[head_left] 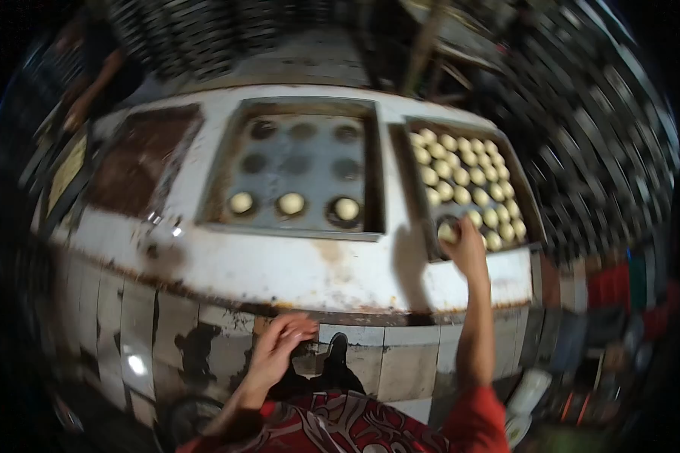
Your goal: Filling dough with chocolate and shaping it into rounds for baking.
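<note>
My right hand [467,251] reaches into the near left corner of the right-hand tray [535,215]. Its fingers are closed on a pale dough ball [447,232]. Rows of similar round dough balls [461,195] fill much of that tray. In the middle stands a second rectangular metal tray [298,230] with dark round spots on its base. Three dough balls sit along its near side: one at the left [241,202], one in the middle [291,203], one at the right [347,209]. My left hand [285,341] hangs before the table's front edge, empty, fingers loosely stretched.
Both trays rest on a white, stained table [295,264]. A brown rectangular surface [145,158] lies at its left. Another person's arm [94,90] shows at the far left. Dark stacked racks [604,143] rise at the right. Tiled floor [408,362] lies below the table.
</note>
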A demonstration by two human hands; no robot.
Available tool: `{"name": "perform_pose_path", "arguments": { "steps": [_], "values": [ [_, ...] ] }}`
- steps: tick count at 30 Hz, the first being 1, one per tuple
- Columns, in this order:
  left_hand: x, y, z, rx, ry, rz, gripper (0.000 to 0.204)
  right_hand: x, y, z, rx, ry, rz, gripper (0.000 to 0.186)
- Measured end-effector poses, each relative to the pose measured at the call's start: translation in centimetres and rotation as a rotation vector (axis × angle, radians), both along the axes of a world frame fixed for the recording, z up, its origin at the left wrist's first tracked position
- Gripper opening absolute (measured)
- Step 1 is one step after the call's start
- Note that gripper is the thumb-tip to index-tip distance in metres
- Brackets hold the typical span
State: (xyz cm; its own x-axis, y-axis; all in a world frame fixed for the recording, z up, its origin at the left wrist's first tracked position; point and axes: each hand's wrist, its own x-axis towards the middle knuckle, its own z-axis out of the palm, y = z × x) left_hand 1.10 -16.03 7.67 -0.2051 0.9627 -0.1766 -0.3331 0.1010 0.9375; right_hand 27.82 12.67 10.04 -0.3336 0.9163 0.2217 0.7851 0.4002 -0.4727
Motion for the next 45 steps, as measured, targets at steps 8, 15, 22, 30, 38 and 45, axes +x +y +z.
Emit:
{"name": "perform_pose_path", "arguments": {
  "steps": [8,15,22,30,38,45],
  "values": [
    [-4.4,-2.6,-2.4,-0.226,-0.687,0.471,0.028,-18.3,-24.2,0.8,-0.312,0.223,0.976,0.024],
    [-14.4,-4.6,-2.2,0.260,-0.752,0.674,0.044,-45.1,-19.3,-6.2,-0.441,0.806,0.403,0.018],
    [-30.1,-6.2,-5.1,-0.068,-0.242,0.766,0.044,-54.8,-20.0,-10.0,-0.028,0.491,0.370,0.010],
    [-35.1,-4.3,1.4,0.201,-0.356,0.307,0.075,-65.2,-12.4,-0.5,0.124,-0.315,0.756,0.015],
    [-38.3,-5.5,-2.4,0.066,-0.984,0.724,0.039,-64.0,-13.1,8.0,0.182,-0.976,1.227,0.015],
    [-35.4,-2.5,2.8,0.327,-1.099,0.678,0.038,-52.5,-18.6,4.2,0.080,-0.024,0.977,0.031]
  ]
}}
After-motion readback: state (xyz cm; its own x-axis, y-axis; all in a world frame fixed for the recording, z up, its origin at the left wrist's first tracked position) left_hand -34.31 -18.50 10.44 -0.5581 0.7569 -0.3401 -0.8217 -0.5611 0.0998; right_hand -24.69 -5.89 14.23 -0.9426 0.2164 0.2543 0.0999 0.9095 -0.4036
